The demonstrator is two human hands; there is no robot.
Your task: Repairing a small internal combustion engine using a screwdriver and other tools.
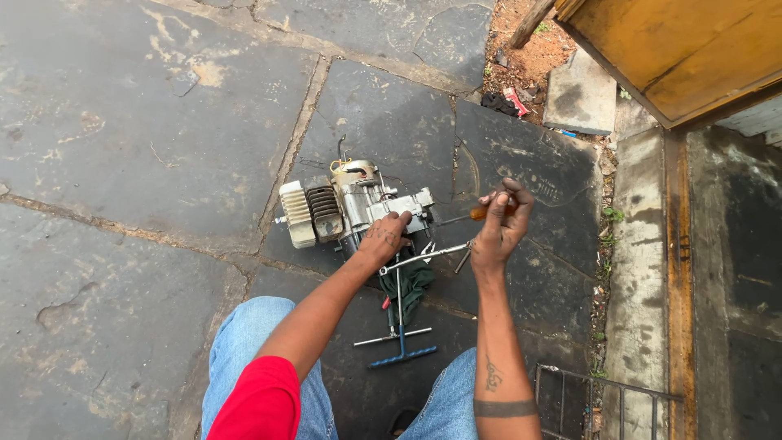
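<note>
A small grey engine [350, 208] with a finned cylinder lies on the dark stone paving in front of me. My left hand [384, 238] rests on its near side, fingers curled against the casing. My right hand [501, 224] is closed around a screwdriver's orange handle [481, 212], and the thin shaft points left into the engine's right end. A silver T-handle wrench [423, 257] lies just below my hands, partly hidden by them.
A blue T-handle wrench [401, 346] and a green rag [411, 285] lie between my knees. Cracked stone slabs [147, 122] spread to the left. A concrete curb [648, 269], a yellow wooden door [676, 49] and a metal grate [603, 399] stand on the right.
</note>
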